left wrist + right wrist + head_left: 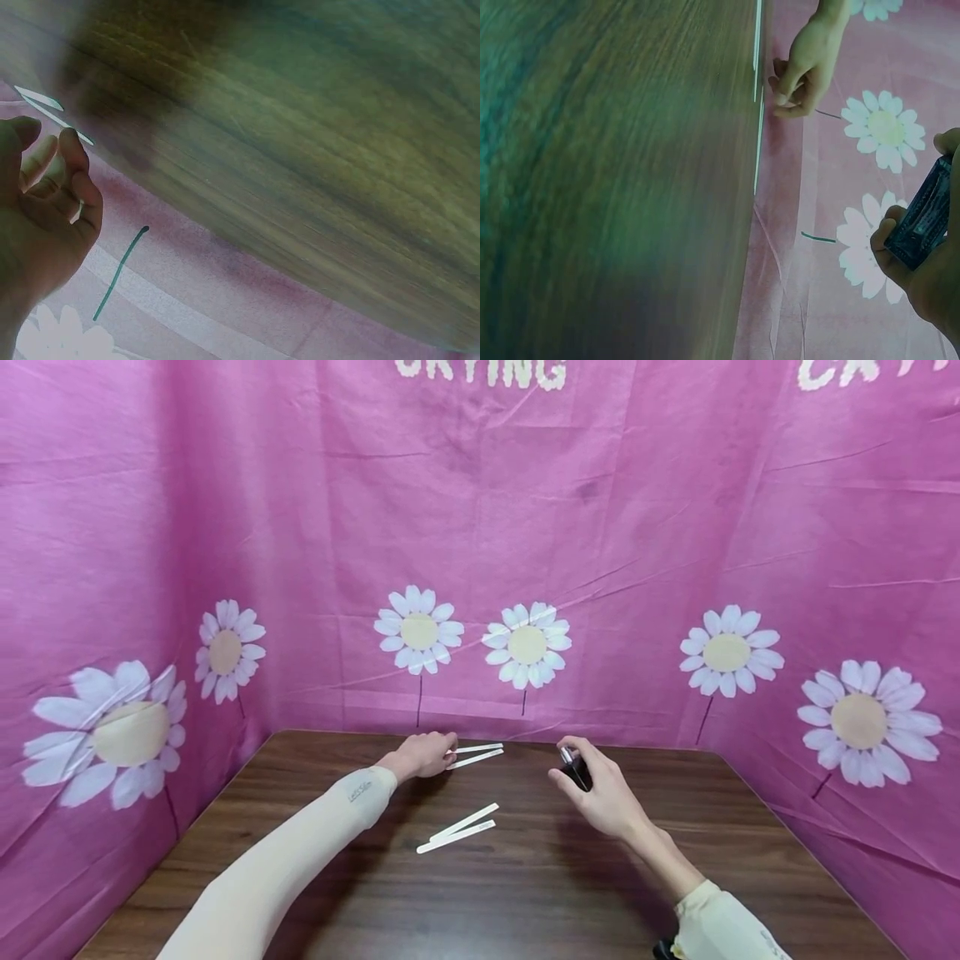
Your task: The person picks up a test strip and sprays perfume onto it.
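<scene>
Black bottle (579, 774), clasped in the right grip (609, 791) over the desk's (555, 893) one o'clock, looks light, rigid, perhaps slick; best held round its body. At eleven, the left grip (424, 754), fingers parted, is beside far white strips (476, 759).

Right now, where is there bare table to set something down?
The table is bare between the right hand and right edge, and below the near strips in the head view. Crowded at the far strips, beside the left hand.
</scene>
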Demonstrator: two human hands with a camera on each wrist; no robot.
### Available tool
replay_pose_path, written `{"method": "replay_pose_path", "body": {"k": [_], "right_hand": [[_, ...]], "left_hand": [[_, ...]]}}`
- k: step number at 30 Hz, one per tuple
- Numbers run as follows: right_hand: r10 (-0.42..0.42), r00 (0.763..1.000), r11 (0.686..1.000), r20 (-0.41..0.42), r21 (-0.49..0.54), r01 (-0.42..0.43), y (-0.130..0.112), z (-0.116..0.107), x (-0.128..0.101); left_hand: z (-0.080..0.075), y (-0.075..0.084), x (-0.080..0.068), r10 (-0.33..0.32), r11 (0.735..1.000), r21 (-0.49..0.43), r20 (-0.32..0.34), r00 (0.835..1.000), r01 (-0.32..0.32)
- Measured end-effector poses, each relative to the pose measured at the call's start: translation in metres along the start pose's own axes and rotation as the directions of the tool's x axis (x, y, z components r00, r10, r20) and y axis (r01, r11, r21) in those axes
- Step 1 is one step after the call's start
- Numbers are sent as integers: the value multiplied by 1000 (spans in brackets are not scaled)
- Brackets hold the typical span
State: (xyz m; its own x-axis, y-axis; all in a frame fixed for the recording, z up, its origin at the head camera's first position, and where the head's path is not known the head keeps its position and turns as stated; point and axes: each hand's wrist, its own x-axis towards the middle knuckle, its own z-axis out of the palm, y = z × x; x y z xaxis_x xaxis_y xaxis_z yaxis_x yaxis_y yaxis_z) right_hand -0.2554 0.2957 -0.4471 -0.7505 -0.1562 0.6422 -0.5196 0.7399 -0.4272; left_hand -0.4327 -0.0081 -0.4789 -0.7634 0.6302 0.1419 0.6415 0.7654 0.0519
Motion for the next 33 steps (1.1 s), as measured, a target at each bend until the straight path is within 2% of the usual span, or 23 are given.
{"method": "replay_pose_path", "body": {"k": [2,4,8,11,14,18,21,23,25,28,33], "right_hand": [[2,1000,1000,1,0,-2,-1,0,0],[6,1000,1000,0,2,-6,-3,0,0],[9,1000,1000,-14,11,-9,-8,-2,1],[16,1000,1000,-22,25,-15,-13,-4,2],[13,1000,1000,-21,28,-12,-16,-6,2],[5,1000,1000,-16,23,-4,-17,-6,0],[3,1000,1000,-11,26,-2,-18,-2,-2],[1,1000,1000,-5,29,-1,-20,1,-3],[-4,1000,999,-2,32,4,-21,3,-2],[-6,1000,999,-7,36,6,-24,2,-1],[-2,1000,1000,-19,28,3,-25,0,1]], "left_hand": [[-2,1,-5,17,1000,20,-35,999,-16],[-7,6,-14,60,998,39,-83,995,-57],[-21,24,-37,161,986,75,-181,970,-150],[-33,39,-56,210,976,95,-206,956,-194],[-42,51,-74,203,977,101,-145,968,-190],[-43,67,-94,142,987,75,12,990,-143],[-39,75,-108,99,992,62,107,989,-106],[-34,79,-115,81,993,69,143,986,-92],[-30,80,-119,76,992,89,142,987,-90],[-24,82,-118,89,988,117,107,990,-101],[-25,88,-116,105,979,173,46,993,-111]]}}
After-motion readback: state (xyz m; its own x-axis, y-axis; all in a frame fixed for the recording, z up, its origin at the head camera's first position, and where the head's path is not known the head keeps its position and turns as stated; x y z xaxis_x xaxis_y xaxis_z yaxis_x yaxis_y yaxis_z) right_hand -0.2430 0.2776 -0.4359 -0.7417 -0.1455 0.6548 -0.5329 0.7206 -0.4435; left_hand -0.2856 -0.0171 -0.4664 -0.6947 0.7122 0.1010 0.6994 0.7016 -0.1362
